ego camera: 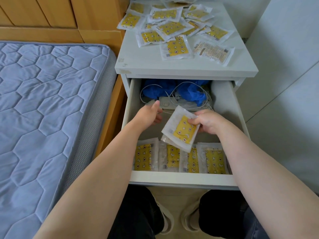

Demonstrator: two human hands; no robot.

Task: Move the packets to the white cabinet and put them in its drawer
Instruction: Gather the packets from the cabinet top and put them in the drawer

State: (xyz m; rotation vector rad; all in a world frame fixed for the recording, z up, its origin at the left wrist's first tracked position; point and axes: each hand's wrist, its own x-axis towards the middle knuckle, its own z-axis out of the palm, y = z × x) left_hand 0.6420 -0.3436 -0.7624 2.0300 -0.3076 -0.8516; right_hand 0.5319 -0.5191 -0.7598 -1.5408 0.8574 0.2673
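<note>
- While the right hand [209, 122] pinches a clear plastic packet with a yellow patterned insert [181, 129] above the open white drawer [181, 177], the left hand [149, 114] hovers loosely open at nine o'clock, empty.
- More such packets [174, 30] litter the white cabinet top [186, 64] at twelve o'clock.

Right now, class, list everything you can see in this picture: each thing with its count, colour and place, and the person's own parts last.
Loose packets: a pile, too overlapped to count, yellow and white, on the cabinet top.
Cabinet: one, white, beside the bed.
Drawer: one, white, pulled open.
Row of packets: four showing, yellow and white, along the drawer's front.
Held packets: two or more, yellow and white, above the row.
Blue material: bunched, at the drawer's back.
Cables: white, tangled at the drawer's back.
Mattress: one, blue quilted, left of the cabinet.
Bed frame: wooden, behind the mattress.
Left hand: empty, inside the drawer.
Right hand: gripping the held packets.
Legs and shoes: below the drawer.
</note>
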